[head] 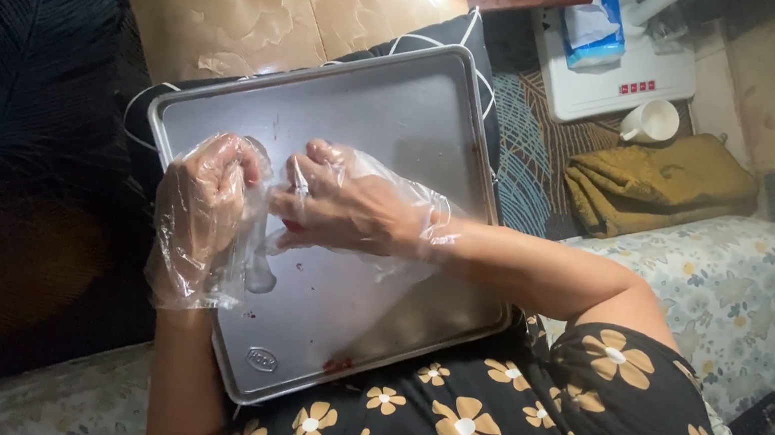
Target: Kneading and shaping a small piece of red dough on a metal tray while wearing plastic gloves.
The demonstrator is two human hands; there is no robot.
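Over the metal baking tray [423,111], near its left edge: left hand [204,207] in loose clear plastic glove, fingers curled tight, contents hidden. Right hand [344,201], gloved too, just beside it, fingers bent round a small red bit [290,225]; grip unclear. Red smears [337,364] by tray's near edge. White mug [652,120] & olive cloth [660,180] well apart, beyond far right corner.
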